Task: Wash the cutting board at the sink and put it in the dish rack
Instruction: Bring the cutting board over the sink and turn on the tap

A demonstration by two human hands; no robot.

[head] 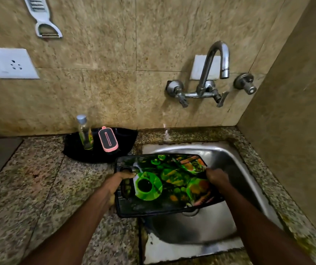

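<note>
A dark cutting board [164, 186] printed with green and orange food pictures is held nearly flat over the left part of the steel sink [235, 161]. My left hand [115, 185] grips its left end at the handle slot, over the counter's edge. My right hand [217, 177] holds the board's right edge above the basin. The wall tap [213, 73] stands behind the sink, and no water runs from it. A black holder [73, 148] sits on the counter against the wall, left of the sink.
In the black holder stand a clear bottle [85, 131] with a grey cap and a pink-rimmed scrubber [108, 139]. A grater-peeler [40, 18] hangs on the tiled wall above a white socket [10, 63]. Speckled granite counter [29, 188] spreads left; a wall closes the right side.
</note>
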